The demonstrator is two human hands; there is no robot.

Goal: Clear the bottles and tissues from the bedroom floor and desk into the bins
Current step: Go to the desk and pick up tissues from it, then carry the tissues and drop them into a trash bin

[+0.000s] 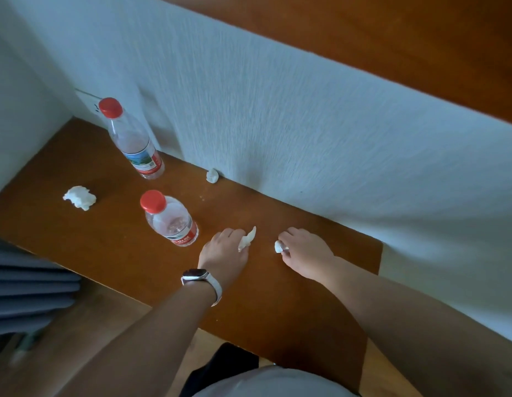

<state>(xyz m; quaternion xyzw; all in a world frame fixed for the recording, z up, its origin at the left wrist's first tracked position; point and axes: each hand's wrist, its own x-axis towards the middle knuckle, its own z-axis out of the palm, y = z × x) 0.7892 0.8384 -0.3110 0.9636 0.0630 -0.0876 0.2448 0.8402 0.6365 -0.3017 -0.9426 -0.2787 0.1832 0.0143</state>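
Two clear plastic bottles with red caps stand upright on the brown desk (111, 253): the far bottle (134, 141) near the wall, the near bottle (171, 220) just left of my left hand. My left hand (224, 250), with a watch on the wrist, is closed on a crumpled white tissue (247, 239). To its right, my right hand (304, 255) pinches a small white tissue ball (278, 246) at its fingertips. A larger crumpled tissue (80, 197) lies at the desk's left. Another small tissue (212, 176) lies against the wall.
A white textured wall (277, 124) runs along the desk's back, with a socket plate (88, 101) behind the far bottle. A grey slatted object (28, 287) sits at the lower left beside the desk. Wooden floor (111, 319) shows below the desk's front edge.
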